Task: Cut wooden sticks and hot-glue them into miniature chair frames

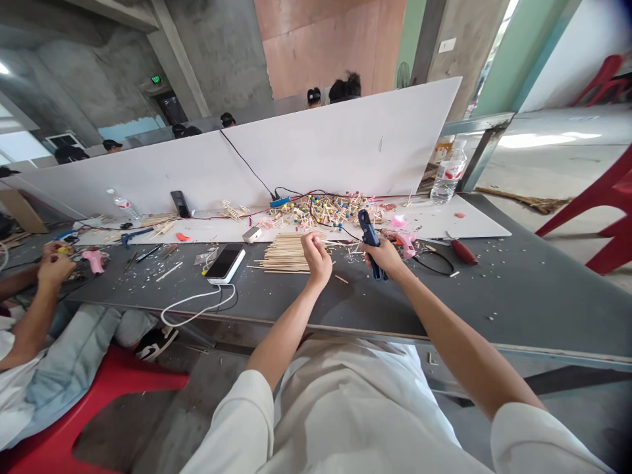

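A dark blue hand tool like pliers or a cutter (368,230) stands upright in my right hand (386,255), whose fingers wrap round its handles. My left hand (317,257) is closed at the right end of a row of thin wooden sticks (284,253); what it pinches, if anything, is too small to make out. Behind both hands lies a heap of short stick pieces with coloured balls (326,210). A pink glue gun (407,243) rests just right of my right hand.
A phone on a white block (226,263) with a white cable lies at left. A red-handled tool (464,252) and a bottle (449,172) are at right. A white partition (306,151) stands behind. Another person's hands (55,263) work at far left.
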{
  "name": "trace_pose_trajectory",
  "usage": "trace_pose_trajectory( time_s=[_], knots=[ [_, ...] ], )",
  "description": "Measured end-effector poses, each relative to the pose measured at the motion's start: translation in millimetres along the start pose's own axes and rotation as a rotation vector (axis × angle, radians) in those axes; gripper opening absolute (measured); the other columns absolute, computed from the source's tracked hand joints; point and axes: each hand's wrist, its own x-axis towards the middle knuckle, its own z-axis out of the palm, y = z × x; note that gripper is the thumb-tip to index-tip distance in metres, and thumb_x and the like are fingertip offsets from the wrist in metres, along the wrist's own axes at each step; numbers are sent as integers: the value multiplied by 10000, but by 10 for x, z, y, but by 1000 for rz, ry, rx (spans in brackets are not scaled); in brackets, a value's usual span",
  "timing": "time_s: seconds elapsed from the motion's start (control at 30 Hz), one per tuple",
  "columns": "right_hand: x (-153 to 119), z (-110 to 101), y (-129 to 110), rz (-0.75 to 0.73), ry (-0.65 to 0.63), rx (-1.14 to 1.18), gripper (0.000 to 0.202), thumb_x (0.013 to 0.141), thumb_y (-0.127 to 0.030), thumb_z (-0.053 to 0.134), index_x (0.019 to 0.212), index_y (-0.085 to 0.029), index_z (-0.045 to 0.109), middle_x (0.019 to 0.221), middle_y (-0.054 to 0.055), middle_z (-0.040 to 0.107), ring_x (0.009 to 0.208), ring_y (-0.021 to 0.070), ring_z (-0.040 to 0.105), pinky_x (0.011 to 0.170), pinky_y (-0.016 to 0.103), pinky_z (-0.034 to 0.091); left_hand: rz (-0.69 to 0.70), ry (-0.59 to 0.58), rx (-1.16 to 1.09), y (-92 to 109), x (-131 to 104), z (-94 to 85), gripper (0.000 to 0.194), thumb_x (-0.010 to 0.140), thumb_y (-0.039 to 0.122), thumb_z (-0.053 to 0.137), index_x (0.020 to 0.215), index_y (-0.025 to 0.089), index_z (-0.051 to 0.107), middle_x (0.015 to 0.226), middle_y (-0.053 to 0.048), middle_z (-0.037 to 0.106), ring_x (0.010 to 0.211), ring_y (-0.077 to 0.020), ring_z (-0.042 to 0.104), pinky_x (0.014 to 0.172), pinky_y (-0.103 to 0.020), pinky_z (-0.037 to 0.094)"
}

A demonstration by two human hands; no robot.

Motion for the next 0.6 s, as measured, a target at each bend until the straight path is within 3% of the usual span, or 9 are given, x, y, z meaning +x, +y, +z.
trace_pose_trajectory(
  time_s=[0.13, 0.3, 0.43, 0.6],
  knots=[
    [-44, 25, -61, 24, -114, 243, 304, 758, -429, 771, 744, -199, 572, 625, 10, 611, 515, 152, 577, 487, 273, 525, -111, -77, -93, -34, 2, 29, 365, 1063, 557, 330, 1057, 221, 475, 906, -46, 581, 673, -131, 576, 725, -288, 507],
    [-63, 69, -73, 45, -135, 265, 361, 699, -458, 834, 775, -188, 606, 647, 6, 619, 533, 154, 591, 504, 279, 535, -218, -220, -292, -27, 2, 55, 371, 1028, 597, 437, 1034, 228, 476, 752, -2, 632, 679, -139, 663, 689, -273, 537],
    [-46, 84, -63, 7, -100, 304, 354, 690, -447, 827, 794, -197, 600, 647, -6, 610, 530, 154, 586, 515, 288, 542, -289, -293, -408, -37, 15, 68, 393, 987, 616, 518, 1007, 223, 501, 736, -13, 694, 672, -154, 698, 691, -290, 563],
    [10, 10, -59, -54, 38, 474, 340, 658, -395, 818, 823, -197, 595, 679, -9, 595, 551, 148, 581, 556, 301, 561, -311, -390, -439, -48, 26, 58, 402, 911, 603, 638, 946, 209, 568, 702, -9, 680, 635, -157, 681, 637, -285, 552]
  ],
)
